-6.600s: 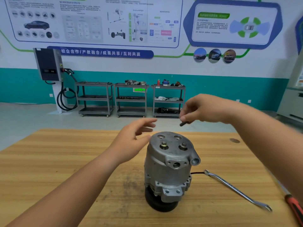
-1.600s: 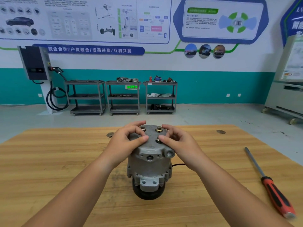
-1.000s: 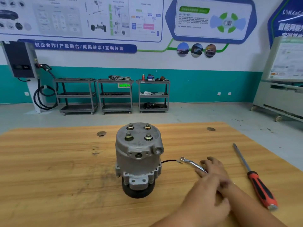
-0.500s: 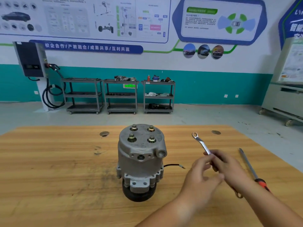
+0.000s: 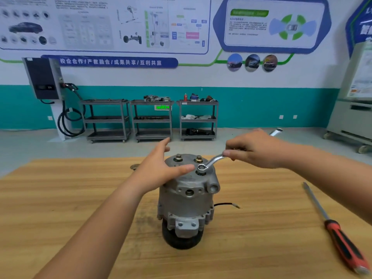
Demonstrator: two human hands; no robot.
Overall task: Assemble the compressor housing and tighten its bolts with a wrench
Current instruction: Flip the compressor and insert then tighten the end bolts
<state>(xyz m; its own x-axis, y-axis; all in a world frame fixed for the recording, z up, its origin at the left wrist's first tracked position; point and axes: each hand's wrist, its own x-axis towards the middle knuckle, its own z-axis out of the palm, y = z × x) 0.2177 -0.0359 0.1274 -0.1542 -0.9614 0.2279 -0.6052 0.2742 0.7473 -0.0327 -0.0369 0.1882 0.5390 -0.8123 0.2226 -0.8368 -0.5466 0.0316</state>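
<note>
The left hand (image 5: 161,168) is reached in from the lower left over the light wooden table (image 5: 60,198). Its fingers are kept straight and pointed away from the camera. The palm is laid against the upper left side of the grey cast-metal compressor housing (image 5: 187,200), and the thumb is stretched across the top face towards the wrench's ring end. Nothing is grasped by this hand.

The right hand (image 5: 255,150) is brought in from the right with its back turned upward. Its fingers are curled round the shank of the slim silver metal wrench (image 5: 213,161).

The wrench's ring end is set over the near right bolt on the housing's top face; whether it is fully seated cannot be told. Its long axis runs from that ring up, to the right and away from the camera, and its other end is seen beyond the right hand's knuckles.

The housing is stood upright near the middle of the table, with its long axis vertical. Its black pulley (image 5: 181,240) is down on the wood and its bolted face is up. Two brass-coloured bolts (image 5: 198,158) are seen at the far side of that face. A thin black wire (image 5: 225,203) trails to the right from the body. A screwdriver with a red-and-black handle (image 5: 342,242) lies well apart on the right, its shaft pointed away.
</note>
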